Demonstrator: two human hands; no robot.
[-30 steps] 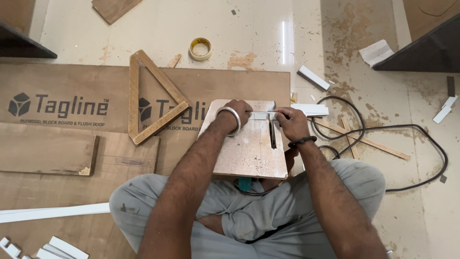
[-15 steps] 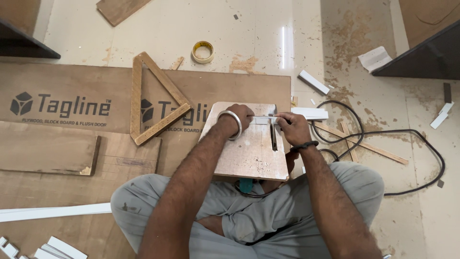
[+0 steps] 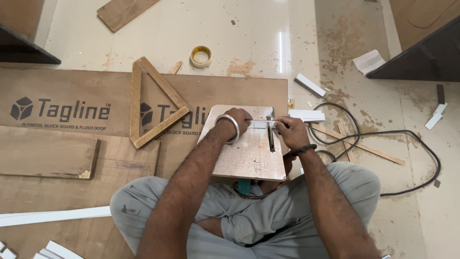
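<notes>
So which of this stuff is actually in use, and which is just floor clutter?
In use: left hand and right hand holding a white strip across the small wooden board.
Lying about: wooden triangle frame, tape roll, black cable.

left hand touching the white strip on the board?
Touching. Head view: left hand fingers press down on the white strip lying across the wooden board.

The left hand hides part of the white strip; grip unclear
</notes>
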